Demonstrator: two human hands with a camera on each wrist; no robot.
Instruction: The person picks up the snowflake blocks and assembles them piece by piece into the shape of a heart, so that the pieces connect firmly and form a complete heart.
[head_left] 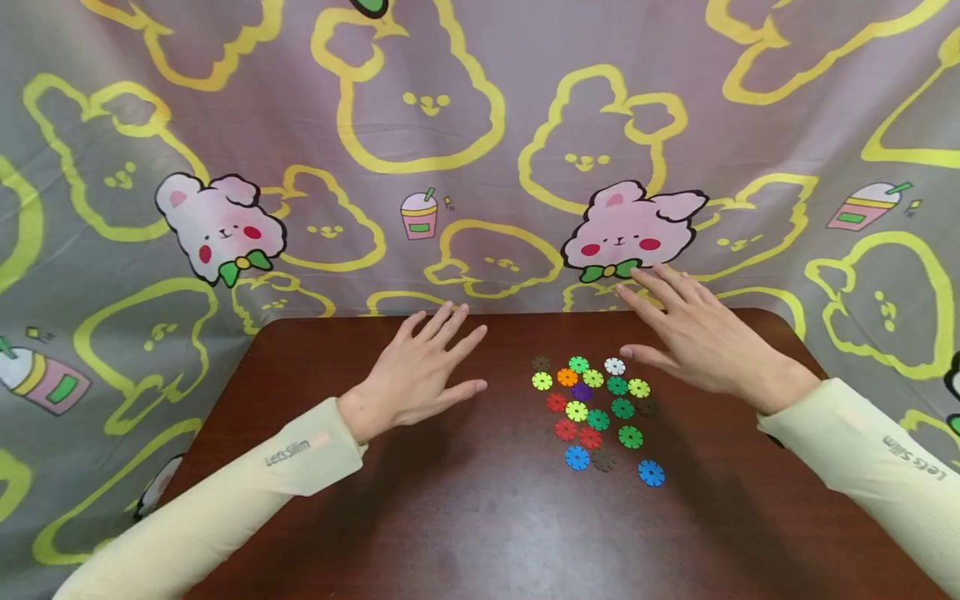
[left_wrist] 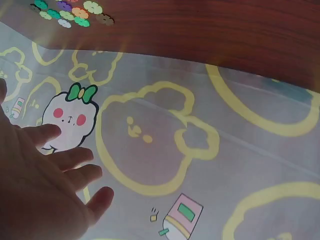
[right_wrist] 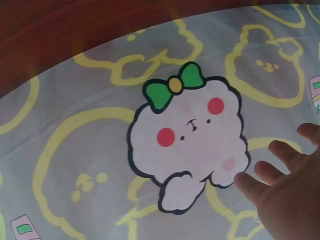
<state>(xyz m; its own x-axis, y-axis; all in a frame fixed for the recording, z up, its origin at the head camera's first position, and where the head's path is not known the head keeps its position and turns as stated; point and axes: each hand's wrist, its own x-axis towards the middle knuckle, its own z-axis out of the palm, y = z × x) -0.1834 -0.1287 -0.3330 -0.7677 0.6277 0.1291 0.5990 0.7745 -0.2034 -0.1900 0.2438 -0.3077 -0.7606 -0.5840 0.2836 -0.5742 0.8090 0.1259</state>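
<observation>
Left hand [head_left: 412, 375]: hovering above the table [head_left: 465, 508], well apart from the pieces, its fingers spreading and its thumb standing out, gripping nothing

Slotted discs [head_left: 577, 406]: lying flat on the tabletop between the two hands, in a loose patch nearer the right one, some seeming to touch; looking like thin, stiff plastic, so probably handling very light, sliding readily on the glossy wood and hardly breaking unless bent hard

Back-left brown disc [head_left: 542, 363]: blending into the dark wood, so likely needing a careful look before a pinch

Orange disc [head_left: 567, 372]: sitting among close neighbours, its notched rim probably giving a fingernail something to catch

Left blue disc [head_left: 577, 464]: lying at the near side, just beside a brown one, its left and near edges looking easier to reach

Purple disc [head_left: 582, 397]: crowding in mid-patch, where a sideways pinch is likely nudging others

White disc [head_left: 614, 360]: lying at the back, near the right thumb in the head view, its far rim seeming free

Right blue disc [head_left: 651, 467]: lying a little apart, inviting a pinch across opposite edges

Right hand [head_left: 690, 342]: hovering beyond the patch's right side, fingers spreading, pinching nothing
</observation>
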